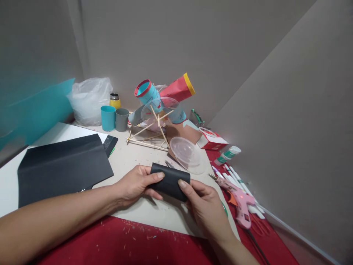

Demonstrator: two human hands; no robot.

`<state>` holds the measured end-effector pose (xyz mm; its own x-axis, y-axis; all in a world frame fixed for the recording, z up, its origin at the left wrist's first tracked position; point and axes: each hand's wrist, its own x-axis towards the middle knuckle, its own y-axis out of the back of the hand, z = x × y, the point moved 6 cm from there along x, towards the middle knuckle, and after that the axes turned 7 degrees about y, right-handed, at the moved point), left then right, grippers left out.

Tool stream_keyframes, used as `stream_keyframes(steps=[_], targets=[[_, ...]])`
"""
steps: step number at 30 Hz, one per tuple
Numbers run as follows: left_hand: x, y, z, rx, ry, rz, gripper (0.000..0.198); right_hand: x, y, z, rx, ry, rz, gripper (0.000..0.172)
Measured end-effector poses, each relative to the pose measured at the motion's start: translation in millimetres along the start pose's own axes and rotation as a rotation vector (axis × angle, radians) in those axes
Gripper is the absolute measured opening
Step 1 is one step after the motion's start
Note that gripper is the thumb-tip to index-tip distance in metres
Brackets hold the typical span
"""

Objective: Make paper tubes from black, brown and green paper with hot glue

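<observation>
A short black paper tube [170, 181] lies on its side between both my hands, just above a beige board [154, 213]. My left hand [136, 184] grips its left end, thumb on top and fingers underneath. On the right end my right hand [205, 206] pinches it, thumb pressed on the front face. A folded black paper sheet [64, 167] lies to the left of my left hand.
Behind the tube stand a clear plastic lid [186, 152] and a model of wooden sticks and coloured paper tubes [158, 110]. A teal cup [107, 118] and a grey cup [121, 119] stand at the back. A pink glue gun [239, 200], glue sticks and pens lie right.
</observation>
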<state>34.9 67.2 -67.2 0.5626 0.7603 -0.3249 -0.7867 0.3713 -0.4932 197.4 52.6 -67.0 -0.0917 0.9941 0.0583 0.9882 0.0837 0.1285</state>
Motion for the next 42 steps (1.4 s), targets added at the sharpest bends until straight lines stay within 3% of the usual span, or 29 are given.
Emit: stream_keyframes(steps=[19, 25, 29, 32, 36, 42], targets=[[1, 2.7, 3, 0.074, -0.053, 0.018, 0.034, 0, -4, -19, 0.029, 0.040, 0.029, 0.032], [-1, 2.1, 7, -0.006, 0.016, 0.053, 0.037, 3, 9, -16, 0.147, 0.092, 0.208, 0.032], [-3, 4.0, 18, 0.065, 0.011, 0.086, 0.034, 7, 18, -18, 0.257, 0.152, 0.293, 0.029], [-11, 4.3, 34, 0.276, -0.055, 0.119, 0.027, 7, 23, -25, 0.274, 0.194, 0.319, 0.030], [-29, -5.4, 60, 0.727, -0.096, 0.166, 0.027, 4, 27, -39, 0.273, 0.254, 0.342, 0.028], [-39, -54.8, 97, 1.651, -0.263, 0.201, 0.027, 1, 24, -53, 0.267, 0.297, 0.301, 0.029]])
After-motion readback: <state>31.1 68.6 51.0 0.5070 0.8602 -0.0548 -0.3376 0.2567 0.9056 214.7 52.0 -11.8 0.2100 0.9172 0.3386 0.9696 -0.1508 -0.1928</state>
